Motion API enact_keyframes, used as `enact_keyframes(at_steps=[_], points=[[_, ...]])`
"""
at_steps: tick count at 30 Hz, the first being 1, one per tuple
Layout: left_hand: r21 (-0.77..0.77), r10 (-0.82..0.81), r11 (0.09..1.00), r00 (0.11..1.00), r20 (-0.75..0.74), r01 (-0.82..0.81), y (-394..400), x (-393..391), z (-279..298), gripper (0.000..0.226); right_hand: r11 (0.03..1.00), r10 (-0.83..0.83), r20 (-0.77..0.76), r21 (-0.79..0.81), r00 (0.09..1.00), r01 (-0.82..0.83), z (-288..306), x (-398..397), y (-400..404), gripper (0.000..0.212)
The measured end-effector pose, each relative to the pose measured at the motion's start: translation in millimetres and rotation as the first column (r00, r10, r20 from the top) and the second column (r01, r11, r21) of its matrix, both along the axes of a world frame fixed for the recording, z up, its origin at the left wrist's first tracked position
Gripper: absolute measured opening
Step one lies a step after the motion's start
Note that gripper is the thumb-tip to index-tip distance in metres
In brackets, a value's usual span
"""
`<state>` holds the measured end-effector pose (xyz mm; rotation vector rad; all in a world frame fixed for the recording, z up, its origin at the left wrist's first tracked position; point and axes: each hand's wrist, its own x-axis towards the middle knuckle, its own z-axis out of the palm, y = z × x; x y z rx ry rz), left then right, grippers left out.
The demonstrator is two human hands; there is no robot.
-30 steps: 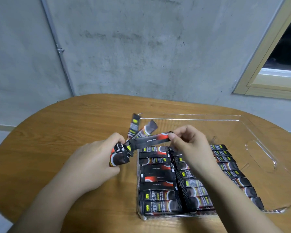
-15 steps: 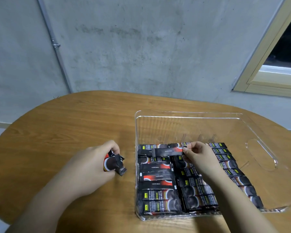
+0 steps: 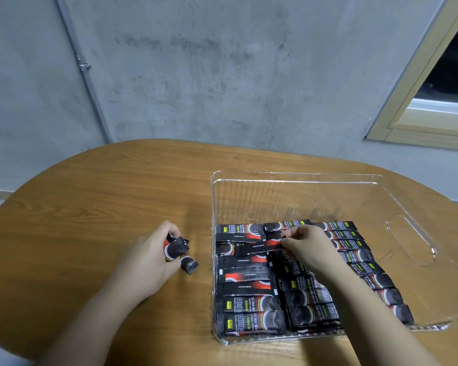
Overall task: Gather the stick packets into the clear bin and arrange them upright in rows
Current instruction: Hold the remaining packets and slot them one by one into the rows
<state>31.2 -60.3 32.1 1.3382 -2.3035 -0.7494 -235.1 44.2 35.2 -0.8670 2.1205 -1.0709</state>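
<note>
A clear plastic bin (image 3: pixel 296 178) stands on the right half of the wooden table (image 3: pixel 90 207). Several black-and-red stick packets (image 3: pixel 249 305) fill its near half in rows. My right hand (image 3: pixel 306 245) is inside the bin and pinches one stick packet (image 3: pixel 257 249) by its right end, holding it crosswise low over the left row. My left hand (image 3: pixel 154 256) rests on the table to the left of the bin and grips a small bunch of packets (image 3: pixel 176 250), whose ends stick out toward the bin.
The bin's far half holds nothing, and a handle cutout (image 3: pixel 410 241) shows in its right wall. A grey concrete wall rises behind the table, with a window frame (image 3: pixel 418 101) at the upper right. The table's round edge curves off at left.
My right hand pulled one packet from the bunch and carried it down into the bin, onto the left row. My left hand sank to the table with the remaining packets.
</note>
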Motion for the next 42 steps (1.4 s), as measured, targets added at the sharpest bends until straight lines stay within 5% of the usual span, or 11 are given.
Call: enact_keyframes(at_steps=[13, 24, 29, 33, 36, 42], points=[[-0.092, 0.028, 0.995, 0.999, 0.018, -0.026, 10.3, -0.8, -21.3, 0.043, 0.999, 0.041, -0.009, 0.012, 0.999, -0.041, -4.4, 7.5, -11.5, 0.011], [-0.051, 0.022, 0.998, 0.999, 0.032, -0.02, 9.7, -1.0, -18.3, 0.049, 0.968, 0.192, -0.392, 0.228, 0.9, -0.107, -6.2, 24.9, -28.3, 0.023], [-0.016, 0.108, 0.994, 0.983, -0.15, -0.112, 7.0, 5.2, 3.7, 0.047, 0.981, 0.158, -0.373, -0.046, 0.914, -0.188, 22.2, 32.8, -19.1, 0.012], [-0.094, 0.072, 0.991, 0.967, -0.244, -0.098, 6.7, 1.8, 43.6, 0.047, 0.849, 0.357, -0.164, -0.353, 0.919, -0.393, 72.1, 67.6, -8.8, 0.01], [-0.15, 0.021, 0.987, 0.961, -0.276, -0.065, 10.7, -8.5, 67.4, 0.047, 0.761, 0.501, -0.167, -0.383, 0.85, -0.524, 91.4, 89.0, -9.7, 0.011], [-0.111, 0.099, 0.975, 0.827, -0.553, -0.19, 4.0, -24.8, 96.6, 0.037, 0.786, 0.442, -0.241, -0.359, 0.864, -0.503, 86.7, 93.5, -13.3, 0.013]])
